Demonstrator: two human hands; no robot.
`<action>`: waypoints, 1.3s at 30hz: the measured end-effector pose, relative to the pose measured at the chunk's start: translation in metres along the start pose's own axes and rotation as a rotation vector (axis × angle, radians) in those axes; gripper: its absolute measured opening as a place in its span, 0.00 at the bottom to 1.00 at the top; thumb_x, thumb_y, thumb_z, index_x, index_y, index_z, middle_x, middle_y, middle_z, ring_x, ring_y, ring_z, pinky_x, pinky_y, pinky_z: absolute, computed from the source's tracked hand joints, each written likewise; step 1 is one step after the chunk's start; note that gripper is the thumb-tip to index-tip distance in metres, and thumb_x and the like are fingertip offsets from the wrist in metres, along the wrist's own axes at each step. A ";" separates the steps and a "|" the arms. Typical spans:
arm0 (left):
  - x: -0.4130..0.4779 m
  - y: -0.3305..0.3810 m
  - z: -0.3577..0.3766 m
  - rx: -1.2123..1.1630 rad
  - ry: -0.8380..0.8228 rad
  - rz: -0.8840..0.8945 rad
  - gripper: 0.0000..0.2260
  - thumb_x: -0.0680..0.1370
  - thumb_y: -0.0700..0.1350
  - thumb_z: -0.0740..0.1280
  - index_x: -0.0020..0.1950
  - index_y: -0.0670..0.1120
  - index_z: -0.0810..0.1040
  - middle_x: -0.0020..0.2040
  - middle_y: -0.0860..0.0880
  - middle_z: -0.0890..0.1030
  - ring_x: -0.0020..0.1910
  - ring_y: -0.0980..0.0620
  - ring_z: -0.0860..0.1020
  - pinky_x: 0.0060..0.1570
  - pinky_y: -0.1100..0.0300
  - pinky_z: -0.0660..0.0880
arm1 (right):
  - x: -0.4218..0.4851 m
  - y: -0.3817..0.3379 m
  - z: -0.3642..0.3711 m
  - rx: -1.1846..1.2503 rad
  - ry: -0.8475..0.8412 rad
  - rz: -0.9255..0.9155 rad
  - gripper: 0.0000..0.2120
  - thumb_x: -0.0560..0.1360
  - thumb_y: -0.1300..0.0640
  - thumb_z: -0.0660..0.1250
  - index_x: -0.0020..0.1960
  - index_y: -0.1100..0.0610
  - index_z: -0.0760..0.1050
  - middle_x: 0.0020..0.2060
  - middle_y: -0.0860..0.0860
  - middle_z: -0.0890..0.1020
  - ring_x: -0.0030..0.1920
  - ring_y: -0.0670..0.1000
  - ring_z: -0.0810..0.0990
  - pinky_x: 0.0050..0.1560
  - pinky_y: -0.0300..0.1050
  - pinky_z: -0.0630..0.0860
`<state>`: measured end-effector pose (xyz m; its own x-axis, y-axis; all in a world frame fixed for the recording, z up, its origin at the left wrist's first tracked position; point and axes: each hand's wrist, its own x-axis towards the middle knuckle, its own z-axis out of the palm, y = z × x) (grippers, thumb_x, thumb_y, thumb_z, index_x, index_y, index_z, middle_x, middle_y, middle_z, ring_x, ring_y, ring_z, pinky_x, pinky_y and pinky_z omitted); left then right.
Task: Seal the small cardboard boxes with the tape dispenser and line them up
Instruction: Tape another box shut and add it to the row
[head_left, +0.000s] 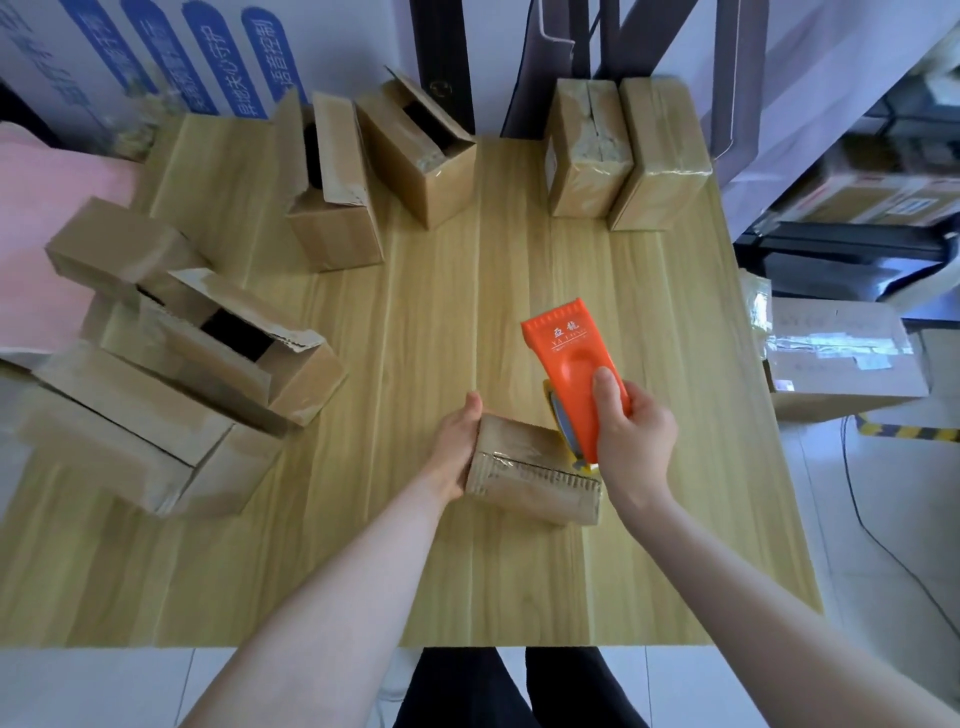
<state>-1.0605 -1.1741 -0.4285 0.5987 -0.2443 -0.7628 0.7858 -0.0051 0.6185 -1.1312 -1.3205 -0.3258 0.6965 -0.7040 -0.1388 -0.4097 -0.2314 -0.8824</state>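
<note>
A small cardboard box (530, 478) lies on the wooden table (467, 291) near its front middle, flaps closed along a seam with some tape on it. My left hand (457, 447) grips the box's left end. My right hand (628, 436) grips the orange tape dispenser (574, 364), whose lower end with the tape roll touches the box's right end while its toothed end points away from me. Two taped boxes (623, 150) stand side by side at the back right.
Two open boxes (374, 171) stand at the back middle. A pile of several open boxes (182, 364) fills the table's left side. A large taped carton (841, 358) sits on the floor to the right. Pink material (31, 234) lies at the far left.
</note>
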 end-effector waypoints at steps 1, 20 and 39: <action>-0.003 -0.010 -0.002 -0.039 0.071 0.044 0.26 0.79 0.61 0.58 0.41 0.39 0.80 0.37 0.42 0.83 0.35 0.45 0.82 0.33 0.59 0.77 | 0.001 -0.001 0.004 0.003 0.007 -0.010 0.27 0.75 0.39 0.61 0.33 0.62 0.68 0.24 0.51 0.69 0.25 0.54 0.68 0.27 0.48 0.70; -0.086 -0.054 0.080 0.616 -0.233 0.012 0.55 0.62 0.68 0.74 0.79 0.54 0.46 0.78 0.49 0.57 0.75 0.48 0.59 0.72 0.50 0.60 | 0.014 -0.045 -0.028 0.300 0.105 -0.053 0.21 0.76 0.43 0.66 0.33 0.59 0.74 0.21 0.50 0.75 0.20 0.51 0.76 0.18 0.40 0.73; -0.027 0.049 0.077 0.496 0.109 0.286 0.25 0.76 0.47 0.69 0.71 0.40 0.68 0.60 0.47 0.78 0.52 0.51 0.78 0.51 0.62 0.76 | 0.020 -0.019 -0.069 0.349 0.292 -0.017 0.21 0.78 0.50 0.66 0.29 0.57 0.71 0.17 0.45 0.72 0.16 0.42 0.70 0.16 0.31 0.65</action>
<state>-1.0501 -1.2424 -0.3634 0.8098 -0.2019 -0.5509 0.4393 -0.4138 0.7973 -1.1497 -1.3766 -0.2806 0.4854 -0.8736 -0.0342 -0.1419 -0.0401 -0.9891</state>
